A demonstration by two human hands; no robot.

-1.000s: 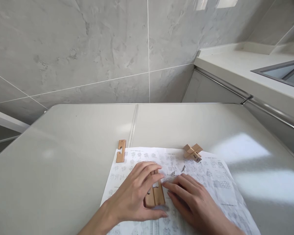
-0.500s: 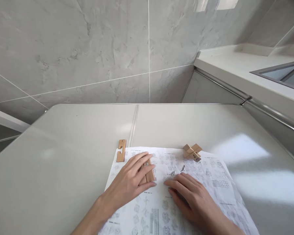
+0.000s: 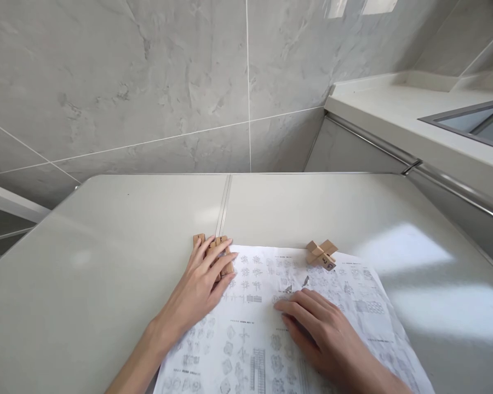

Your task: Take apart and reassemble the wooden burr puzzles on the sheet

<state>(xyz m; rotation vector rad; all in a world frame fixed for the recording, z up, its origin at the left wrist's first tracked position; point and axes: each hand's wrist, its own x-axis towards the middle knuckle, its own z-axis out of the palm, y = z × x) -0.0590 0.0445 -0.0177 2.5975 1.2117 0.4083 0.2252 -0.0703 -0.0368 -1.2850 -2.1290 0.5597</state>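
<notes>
At the far left corner of a printed sheet [image 3: 246,323], near the seam [image 3: 225,200] of a pale table [image 3: 86,279]: wooden blocks [image 3: 228,267], at least 2, lying side by side, some ends bearing dark marks; exact count hidden by fingers.

Item: left hand [image 3: 198,276]. Lying over these blocks, fingers slightly spread and draping across them, thumb resting at the near right side. Whether it is pinching any block, cannot tell.

Item: right hand [image 3: 318,325]. Resting on the sheet, relaxed, fingers half-curling, pinching nothing visible.

Item: wooden cross [image 3: 322,255], 1, of crossing blocks with a dark-marked end. Sitting at the sheet's far edge, well apart from the left hand.

Handling note, by judgement: light, even pressure would be keeping the blocks flat and parallel; the right hand's resting weight would be steadying the paper against wrinkling.
</notes>
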